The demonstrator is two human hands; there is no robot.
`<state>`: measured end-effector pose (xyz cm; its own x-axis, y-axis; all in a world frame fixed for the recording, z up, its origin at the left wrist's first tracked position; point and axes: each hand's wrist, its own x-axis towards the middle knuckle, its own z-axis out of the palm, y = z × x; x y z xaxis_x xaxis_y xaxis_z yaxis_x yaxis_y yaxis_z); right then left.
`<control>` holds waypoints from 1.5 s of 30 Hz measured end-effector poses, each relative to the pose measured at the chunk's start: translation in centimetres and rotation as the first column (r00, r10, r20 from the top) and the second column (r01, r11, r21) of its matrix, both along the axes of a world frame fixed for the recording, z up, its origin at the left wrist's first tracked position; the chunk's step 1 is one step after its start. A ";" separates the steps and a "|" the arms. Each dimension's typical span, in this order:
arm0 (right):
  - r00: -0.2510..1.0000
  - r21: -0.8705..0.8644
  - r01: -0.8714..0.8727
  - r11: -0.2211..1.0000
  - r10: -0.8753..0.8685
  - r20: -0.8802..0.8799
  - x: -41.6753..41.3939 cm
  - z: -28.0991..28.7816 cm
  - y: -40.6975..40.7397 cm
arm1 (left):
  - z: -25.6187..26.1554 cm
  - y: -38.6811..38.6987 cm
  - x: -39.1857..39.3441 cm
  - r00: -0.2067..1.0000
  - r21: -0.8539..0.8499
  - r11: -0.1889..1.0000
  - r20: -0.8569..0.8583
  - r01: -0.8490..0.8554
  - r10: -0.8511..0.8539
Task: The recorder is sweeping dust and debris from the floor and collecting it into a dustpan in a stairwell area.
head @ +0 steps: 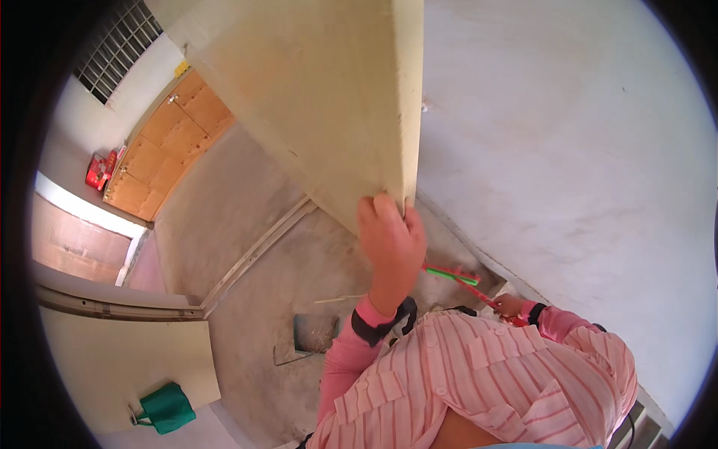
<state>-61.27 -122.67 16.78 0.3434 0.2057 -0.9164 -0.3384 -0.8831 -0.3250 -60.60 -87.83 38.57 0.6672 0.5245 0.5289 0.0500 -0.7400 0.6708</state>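
My left hand (392, 241) is curled around the free edge of a cream-painted door (331, 112), fingertips on its face near the middle of the picture. Lower and to the right, my right hand (507, 306) grips the red handle (475, 293) of a broom. The broom's narrow green and red head (453, 275) lies low beside the foot of the wall, just right of my left wrist. Part of the handle is hidden by my right hand and my striped shirt.
A dark green-edged square (316, 333) with debris is on the concrete floor, near a thin stick (339, 299). A door sill (252, 258) crosses the floor. A green bag (167, 408) hangs on another door. Wooden cabinets (174, 146) and a white wall (561, 140) stand around.
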 end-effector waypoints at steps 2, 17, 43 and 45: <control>0.999 0.021 0.035 0.999 -0.035 -0.005 0.0 0.0 -1.1 | -0.6 -1.8 2.4 1.000 0.026 1.000 0.004 0.013 -0.013; 0.983 0.156 0.081 0.984 -0.105 0.148 -2.1 -0.4 -4.4 | -0.5 -5.9 15.7 0.994 0.243 0.970 0.100 0.023 -0.049; 0.940 0.212 0.069 0.975 -0.135 0.313 -5.1 -2.4 -5.4 | -1.7 -8.9 30.5 0.996 0.462 0.883 0.045 -0.086 0.074; 0.941 0.240 0.094 0.966 -0.165 0.296 -5.5 -2.3 -5.6 | -1.7 -8.9 31.0 0.996 0.496 0.864 0.052 -0.091 0.075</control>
